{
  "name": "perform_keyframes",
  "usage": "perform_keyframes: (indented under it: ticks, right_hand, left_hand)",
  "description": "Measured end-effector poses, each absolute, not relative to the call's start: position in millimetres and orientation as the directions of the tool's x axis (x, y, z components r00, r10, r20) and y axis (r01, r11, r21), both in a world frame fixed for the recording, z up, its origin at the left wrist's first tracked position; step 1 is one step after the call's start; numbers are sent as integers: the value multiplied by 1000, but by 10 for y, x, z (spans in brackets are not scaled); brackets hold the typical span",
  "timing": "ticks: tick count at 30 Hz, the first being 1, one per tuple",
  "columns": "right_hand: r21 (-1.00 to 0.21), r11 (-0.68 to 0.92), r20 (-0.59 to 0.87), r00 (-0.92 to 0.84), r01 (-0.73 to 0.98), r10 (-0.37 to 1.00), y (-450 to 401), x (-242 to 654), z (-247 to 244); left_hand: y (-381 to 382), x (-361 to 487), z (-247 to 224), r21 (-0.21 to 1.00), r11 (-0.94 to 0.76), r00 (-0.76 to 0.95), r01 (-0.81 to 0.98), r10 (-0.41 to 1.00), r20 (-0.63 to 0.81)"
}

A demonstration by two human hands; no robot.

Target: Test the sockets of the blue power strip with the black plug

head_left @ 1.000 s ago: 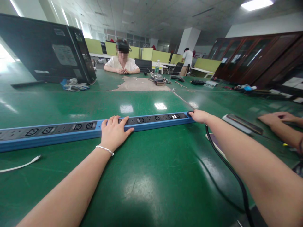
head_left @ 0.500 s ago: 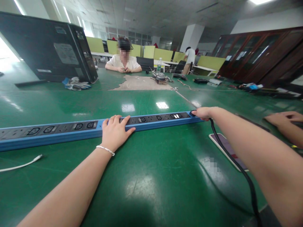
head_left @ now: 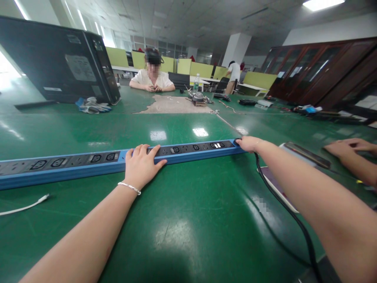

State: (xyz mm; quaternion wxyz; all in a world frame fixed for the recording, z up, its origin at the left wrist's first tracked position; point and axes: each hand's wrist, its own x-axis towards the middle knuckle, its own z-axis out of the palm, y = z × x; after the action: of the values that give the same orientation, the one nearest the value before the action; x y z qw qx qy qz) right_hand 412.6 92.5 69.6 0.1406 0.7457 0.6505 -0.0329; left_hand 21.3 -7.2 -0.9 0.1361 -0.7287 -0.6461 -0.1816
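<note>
A long blue power strip point(head_left: 200, 154) with black sockets lies across the green table point(head_left: 182, 228). My left hand point(head_left: 141, 167) rests on its middle, fingers spread over the top and thumb along the near side. At the strip's right end, my right hand point(head_left: 247, 144) is closed round the black plug point(head_left: 237, 140), which touches the end of the strip; how far it sits in is hidden. From under my right hand a thick black cable point(head_left: 279, 196) runs down to the lower right, passing over a phone point(head_left: 272, 184).
A black computer case point(head_left: 67, 65) and gloves point(head_left: 92, 105) are at the back left. A white cable point(head_left: 26, 209) lies at the left. Another person's hands point(head_left: 343, 148) rest at the right, near a dark flat device point(head_left: 308, 154). A person point(head_left: 152, 76) sits opposite.
The view has shifted slightly. My right arm has moved a little to the left and lower, uncovering more of the flat device beyond it. Both hands keep their places on the strip.
</note>
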Motion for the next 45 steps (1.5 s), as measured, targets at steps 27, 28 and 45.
perform_keyframes:
  ticks: [27,28,45]
  right_hand:
    - [-48,-284,-349,250,958,903,799,4364,836]
    - [-68,-293,-352,252,954,901,778,4383,829]
    - [-402,-319,-241,237,858,941,724,4285,888]
  left_hand:
    - [-66,212,-24,18,-122,101,992,886,452]
    - [-67,212,-23,17,-122,101,992,886,453]
    - [-64,199,-27,22,-138,112,990,878,466]
